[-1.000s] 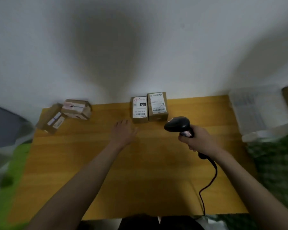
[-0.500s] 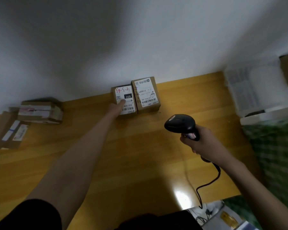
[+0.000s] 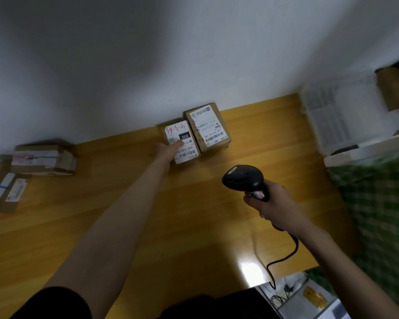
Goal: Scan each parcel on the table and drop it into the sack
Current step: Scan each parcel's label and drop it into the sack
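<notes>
Two brown parcels stand side by side against the wall on the wooden table [image 3: 194,215]. The small parcel [image 3: 185,131] has a white label with red writing, and the larger parcel [image 3: 209,125] stands to its right. My left hand [image 3: 166,151] reaches far forward and rests on the small parcel's near left part, fingers lying straight over the label. My right hand [image 3: 274,203] grips a black barcode scanner [image 3: 242,178] above the table. The scanner's head points toward the two parcels from a short distance.
Two more parcels lie at the table's left end, one taped [image 3: 42,157] and one flat [image 3: 5,189]. A white plastic crate [image 3: 336,120] stands at the right end. Green checked fabric [image 3: 378,203] hangs beside the right edge. The scanner cable [image 3: 286,254] trails off the front.
My left hand went from the middle of the table forward onto the small parcel and now stays there. The scanner hand has hardly moved.
</notes>
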Available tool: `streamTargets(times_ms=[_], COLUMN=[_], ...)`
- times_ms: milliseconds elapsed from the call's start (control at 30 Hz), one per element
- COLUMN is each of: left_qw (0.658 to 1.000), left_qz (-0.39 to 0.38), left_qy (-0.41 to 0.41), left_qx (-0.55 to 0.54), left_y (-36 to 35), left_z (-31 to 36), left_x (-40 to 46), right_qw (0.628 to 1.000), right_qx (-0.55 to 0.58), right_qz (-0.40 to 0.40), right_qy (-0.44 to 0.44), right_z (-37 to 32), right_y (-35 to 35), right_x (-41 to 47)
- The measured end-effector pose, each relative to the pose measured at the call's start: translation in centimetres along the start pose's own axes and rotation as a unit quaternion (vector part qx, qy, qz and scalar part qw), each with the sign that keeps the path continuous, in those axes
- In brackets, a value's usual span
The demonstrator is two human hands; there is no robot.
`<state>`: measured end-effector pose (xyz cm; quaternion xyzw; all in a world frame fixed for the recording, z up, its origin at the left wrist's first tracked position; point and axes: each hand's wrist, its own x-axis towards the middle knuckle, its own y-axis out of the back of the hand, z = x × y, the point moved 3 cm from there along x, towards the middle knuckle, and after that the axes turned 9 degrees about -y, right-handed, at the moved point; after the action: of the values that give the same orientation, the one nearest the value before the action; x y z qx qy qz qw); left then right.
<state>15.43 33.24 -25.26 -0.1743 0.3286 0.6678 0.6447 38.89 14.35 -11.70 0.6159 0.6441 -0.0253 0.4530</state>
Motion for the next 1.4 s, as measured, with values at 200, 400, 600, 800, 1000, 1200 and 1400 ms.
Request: streamTargets(times_ms=[200, 400, 600, 800, 1000, 1200, 1400], left_qw=[1.0, 0.998, 0.959, 0.945, 0.969, 0.978, 0.989], left_qz=[0.01, 0.014, 0.013, -0.05, -0.037, -0.028, -0.024], left_qy=[0.008, -0.019, -0.108, -0.018, 0.006, -0.031, 0.02], left_qx=[-0.002, 0.054, 0.263, 0.323, 0.245, 0.205, 0.144], left_y=[-0.6, 0.2, 2.3, 3.9, 3.8, 2.5, 2.8], left_z=[-1.2, -3.6, -3.1, -5.1, -7.2, -8.0, -8.6], left_x=[-0.8, -3.4, -3.2, -3.5, -4.1, -5.1, -7.6], right_qw=[1.0, 1.0, 0.999, 0.997, 0.979, 0.952, 0.95], right_qx=[0.007, 0.009, 0.028, 0.056, 0.169, 0.266, 0.287], right_qz=[-0.001, -0.012, -0.024, -0.051, -0.092, -0.125, -0.101], right_qy=[-0.008, -0.012, -0.02, -0.032, -0.067, -0.089, -0.075], right_z=[1.9, 2.9, 3.4, 3.5, 2.7, 1.2, 1.6], right_y=[0.0, -0.7, -1.9, -3.8, -7.3, -11.4, -11.7], right_x=[-0.7, -1.1, -0.9, 0.2, 3.1, 6.9, 6.3])
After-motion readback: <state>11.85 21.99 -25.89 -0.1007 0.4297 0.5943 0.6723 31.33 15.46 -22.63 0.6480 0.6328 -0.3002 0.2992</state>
